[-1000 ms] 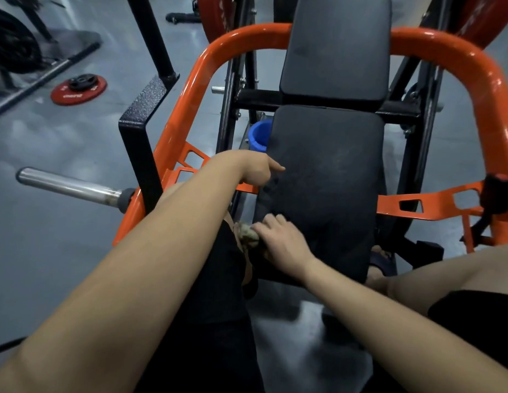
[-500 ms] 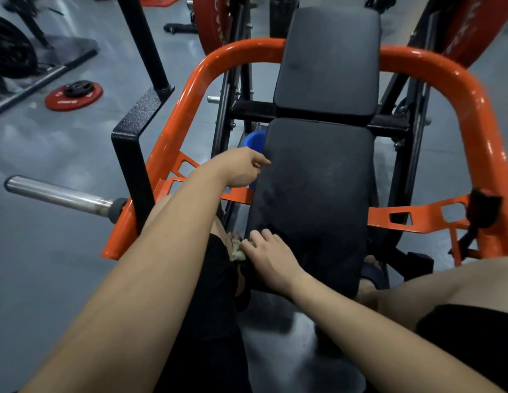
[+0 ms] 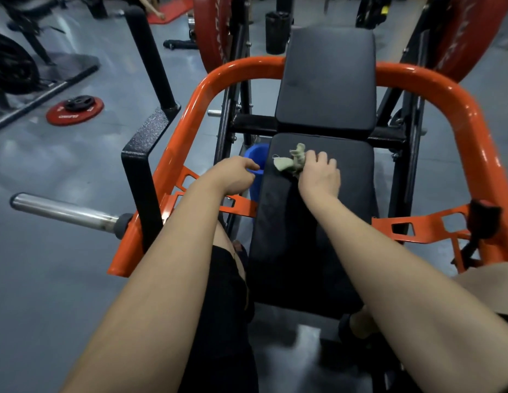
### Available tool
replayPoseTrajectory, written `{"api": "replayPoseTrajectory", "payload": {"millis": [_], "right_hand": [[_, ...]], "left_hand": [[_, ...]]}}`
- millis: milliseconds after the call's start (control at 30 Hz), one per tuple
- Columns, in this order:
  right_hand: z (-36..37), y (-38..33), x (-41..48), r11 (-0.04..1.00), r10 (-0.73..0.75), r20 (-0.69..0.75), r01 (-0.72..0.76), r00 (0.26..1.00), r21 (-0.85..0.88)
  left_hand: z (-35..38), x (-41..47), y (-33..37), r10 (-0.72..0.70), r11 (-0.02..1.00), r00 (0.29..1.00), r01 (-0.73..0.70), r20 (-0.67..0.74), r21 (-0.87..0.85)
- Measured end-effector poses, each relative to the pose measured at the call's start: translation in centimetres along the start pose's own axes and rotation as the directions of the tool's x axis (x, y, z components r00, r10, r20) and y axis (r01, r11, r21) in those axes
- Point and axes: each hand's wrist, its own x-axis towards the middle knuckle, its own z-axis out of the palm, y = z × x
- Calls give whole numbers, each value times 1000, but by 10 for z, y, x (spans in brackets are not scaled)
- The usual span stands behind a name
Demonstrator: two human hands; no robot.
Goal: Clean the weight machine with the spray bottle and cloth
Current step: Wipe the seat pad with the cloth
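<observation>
Head view: a grey gym floor lies round the weight machine's orange frame (image 3: 190,131). A chrome bar sleeve (image 3: 63,211) juts out at the left, a small red plate (image 3: 74,110) lies on the floor at the upper left, and a large red plate (image 3: 210,32) stands at the top. Both forearms reach up from the bottom edge and cover part of the lower black pad (image 3: 332,222); the upper black pad (image 3: 326,80) sits above it.

Half a second ago the right hand (image 3: 321,174) was at the pad's lower left edge. It is now near the pad's upper left corner, fingers curled over the cloth (image 3: 292,163) and pressing it to the pad. The left hand (image 3: 236,174) remains beside the blue container (image 3: 257,165) at the pad's left edge, fingers curled toward it — whether it grasps anything cannot be told.

The cloth is pale green, crumpled and frayed, with a loose thread.
</observation>
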Motion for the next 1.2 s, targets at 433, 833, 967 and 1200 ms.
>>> {"api": "replayPoseTrajectory", "payload": {"millis": [433, 833, 967, 1200], "right_hand": [[25, -24, -150, 862, -502, 252, 455, 827, 223], [21, -13, -116, 587, -809, -31, 809, 587, 11], [2, -14, -35, 901, -430, 21, 431, 903, -46], [11, -26, -83, 941, -230, 194, 167, 954, 294]], "left_hand": [[0, -10, 1, -32, 994, 990, 17, 137, 110], [2, -29, 20, -42, 988, 977, 9, 208, 156], [4, -30, 21, -35, 983, 972, -9, 233, 182], [7, -26, 22, -54, 987, 977, 20, 208, 162]]}}
